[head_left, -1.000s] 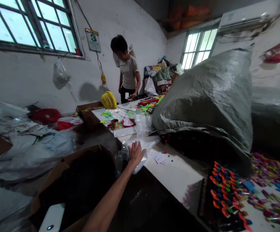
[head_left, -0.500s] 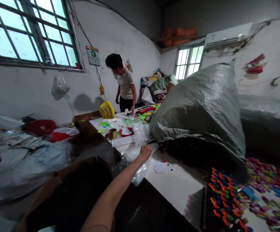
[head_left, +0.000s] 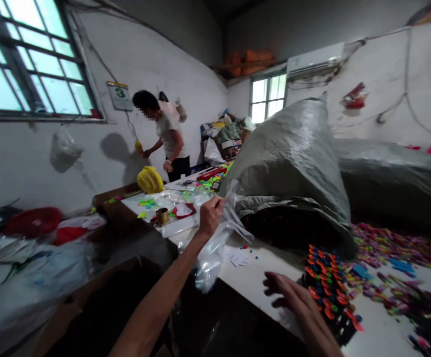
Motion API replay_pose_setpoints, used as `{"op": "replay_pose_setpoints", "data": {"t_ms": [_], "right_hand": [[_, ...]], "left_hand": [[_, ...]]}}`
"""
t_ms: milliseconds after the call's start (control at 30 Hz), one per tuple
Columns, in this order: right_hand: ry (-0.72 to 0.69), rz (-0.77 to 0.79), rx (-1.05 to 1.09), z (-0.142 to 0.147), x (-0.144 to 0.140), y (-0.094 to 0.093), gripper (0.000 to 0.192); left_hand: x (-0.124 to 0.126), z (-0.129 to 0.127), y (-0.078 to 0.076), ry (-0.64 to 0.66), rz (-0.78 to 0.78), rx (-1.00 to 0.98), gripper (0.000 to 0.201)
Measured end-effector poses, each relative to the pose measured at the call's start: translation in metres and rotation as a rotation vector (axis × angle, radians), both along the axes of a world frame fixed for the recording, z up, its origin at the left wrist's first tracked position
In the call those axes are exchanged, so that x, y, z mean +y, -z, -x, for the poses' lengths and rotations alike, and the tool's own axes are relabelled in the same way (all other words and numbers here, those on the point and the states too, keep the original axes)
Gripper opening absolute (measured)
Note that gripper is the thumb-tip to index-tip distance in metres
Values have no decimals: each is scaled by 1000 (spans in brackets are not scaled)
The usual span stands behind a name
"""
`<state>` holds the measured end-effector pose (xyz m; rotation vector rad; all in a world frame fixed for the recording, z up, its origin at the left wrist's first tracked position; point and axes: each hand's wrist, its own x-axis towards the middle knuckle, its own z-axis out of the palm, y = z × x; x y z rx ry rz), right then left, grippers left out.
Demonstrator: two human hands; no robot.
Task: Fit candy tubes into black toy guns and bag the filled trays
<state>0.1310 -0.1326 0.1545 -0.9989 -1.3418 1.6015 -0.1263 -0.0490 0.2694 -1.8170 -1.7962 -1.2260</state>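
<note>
Item: clear plastic bag (head_left: 215, 248), lifted off the desk (head_left: 260, 277) since a second earlier, when the left hand (head_left: 210, 218) lay flat on the bag pile at the desk's near edge. The left grip was now clenched on the bag's top, the bag hanging crumpled above that edge, just left of the grey sack (head_left: 293, 163). The right hand (head_left: 293, 302) had newly come into view, fingers spread and released, low over the desk beside the rack of coloured pieces (head_left: 327, 287). Judged: bag picked, ready for opening.
</note>
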Motion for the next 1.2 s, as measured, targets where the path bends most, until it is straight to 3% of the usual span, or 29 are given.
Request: {"op": "replay_pose_setpoints", "data": {"t_ms": [100, 167, 233, 300, 433, 567, 667, 767, 867, 933, 1000, 1067, 1200], "right_hand": [[-21, 142, 197, 44, 22, -5, 60], [-127, 311, 376, 64, 31, -11, 63], [-224, 452, 522, 76, 37, -14, 58], [-178, 474, 574, 79, 42, -10, 47], [55, 328, 378, 72, 49, 11, 40], [-17, 276, 352, 65, 50, 20, 40], [7, 194, 348, 61, 46, 10, 38], [74, 75, 253, 54, 42, -6, 39], [182, -88, 53, 50, 39, -18, 49], [271, -199, -41, 52, 35, -21, 54], [298, -280, -26, 59, 30, -20, 57], [240, -307, 68, 66, 25, -17, 55], [165, -100, 148, 65, 21, -18, 53]], "left_hand": [[-38, -6, 6, 115, -79, -100, 34], [-57, -9, 16, 209, -84, -157, 30], [-70, -11, 26, 273, -74, -128, 27], [-80, -12, 36, 320, -92, -36, 25], [-90, -8, 48, 371, -136, 124, 22], [-93, -8, 60, 375, -92, 189, 26], [-92, -9, 69, 338, -36, 165, 29], [-90, -11, 76, 222, -13, 116, 24], [-91, -20, 73, 46, 25, 92, 17], [-93, -34, 68, 24, 82, 26, 21], [-96, -51, 62, 176, 212, -138, 27], [-98, -67, 59, 388, 373, -355, 34], [-93, -83, 60, 635, 577, -713, 45]]}}
